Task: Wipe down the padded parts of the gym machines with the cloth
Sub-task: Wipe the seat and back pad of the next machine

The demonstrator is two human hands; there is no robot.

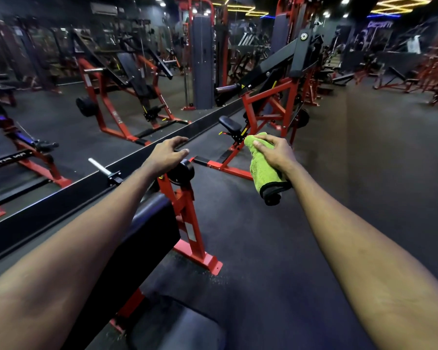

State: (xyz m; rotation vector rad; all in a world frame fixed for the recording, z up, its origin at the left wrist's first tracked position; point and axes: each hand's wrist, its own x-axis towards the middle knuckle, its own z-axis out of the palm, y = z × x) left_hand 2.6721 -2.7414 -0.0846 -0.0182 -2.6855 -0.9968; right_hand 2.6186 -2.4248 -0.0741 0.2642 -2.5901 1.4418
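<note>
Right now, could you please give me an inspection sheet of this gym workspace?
Surface: dark rubber floor.
Job's things: green cloth bunched in the right hand; black pad on the near red machine, below the left arm.
Clutter: nothing seen.
Hands: left hand open, holding nothing; right hand grips the cloth.
Cables: nothing seen.
Surroundings: mirror wall on the left; red-framed machines ahead.

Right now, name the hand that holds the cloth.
The right hand: it grips the green cloth, while the left hand is open, holding nothing.
</note>
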